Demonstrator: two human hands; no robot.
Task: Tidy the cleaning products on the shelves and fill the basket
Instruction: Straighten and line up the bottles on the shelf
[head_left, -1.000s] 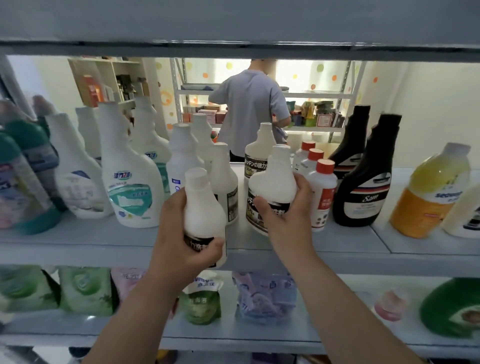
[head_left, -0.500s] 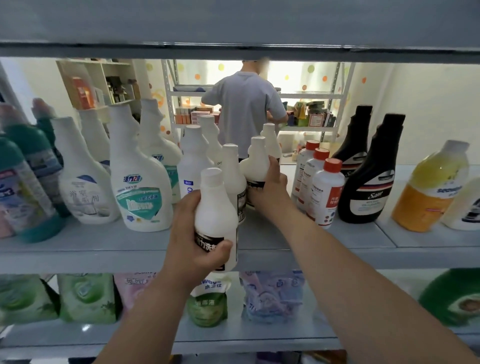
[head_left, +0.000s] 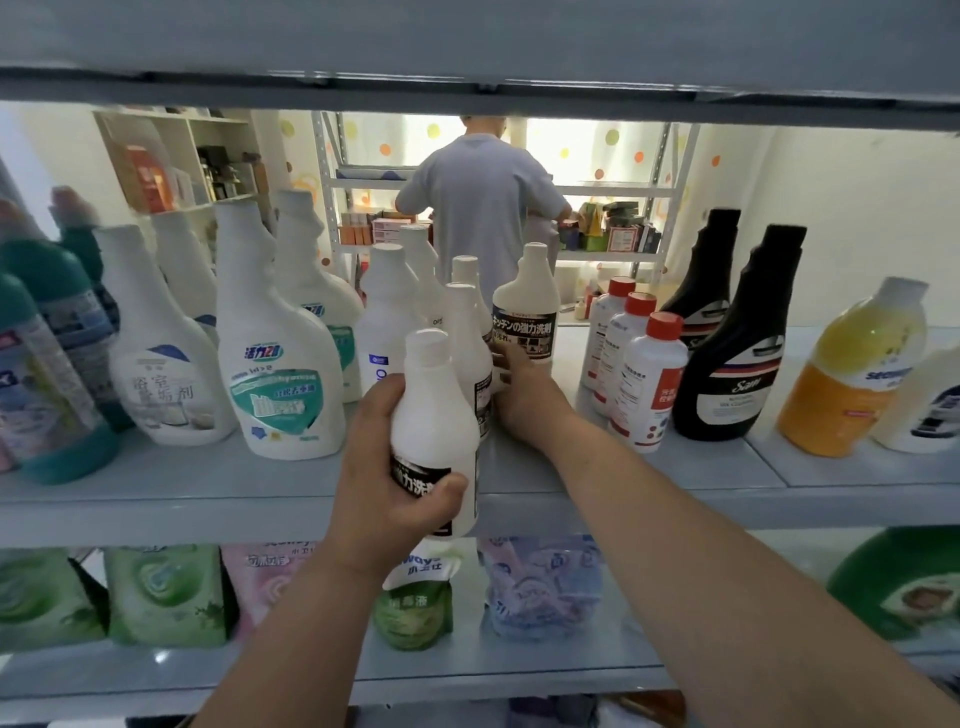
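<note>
At the shelf edge (head_left: 156, 514), a white detergent bottle (head_left: 434, 415) is clasped by the left grip (head_left: 384, 467), best set upright beside its twin (head_left: 524, 312); the right grip's (head_left: 527, 400) hold there cannot be told.

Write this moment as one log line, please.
left hand: grips front white bottle before shelf | right hand: at base of rear labelled bottle, grip unclear | basket: not in view

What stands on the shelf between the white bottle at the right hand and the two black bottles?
Three red-capped white bottles, lined up front to back on the shelf; the head view shows them.
</note>
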